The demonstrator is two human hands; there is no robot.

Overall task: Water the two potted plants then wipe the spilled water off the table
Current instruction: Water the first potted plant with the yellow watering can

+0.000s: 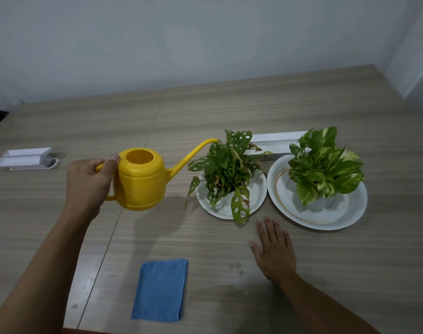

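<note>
- While the left hand (pixel 88 183) keeps its grip wrapped around the handle of the yellow watering can (pixel 141 179), the can hangs above the desk (pixel 229 109) with its spout tip (pixel 214 140) right at the top leaves of the holey-leaved plant (pixel 226 174); if the tip sits over foliage rather than soil, I'd expect water to run off the leaves onto the desk.
- That plant's white saucer (pixel 256 198) looks shallow, so a heavy pour could overflow it.
- Its leaves droop past the saucer rim, an easy path for drips.
- The variegated pothos (pixel 324 165) stands on a wider plate (pixel 345 213) just beside; swinging the long spout across could snag leaves or tip a pot.
- The right hand (pixel 273 249) lies flat, fingers spread, holding nothing, close to small wet spots (pixel 235 267) it could smear.
- The folded blue cloth (pixel 161 289) waits near the front edge, well apart from the plants.
</note>
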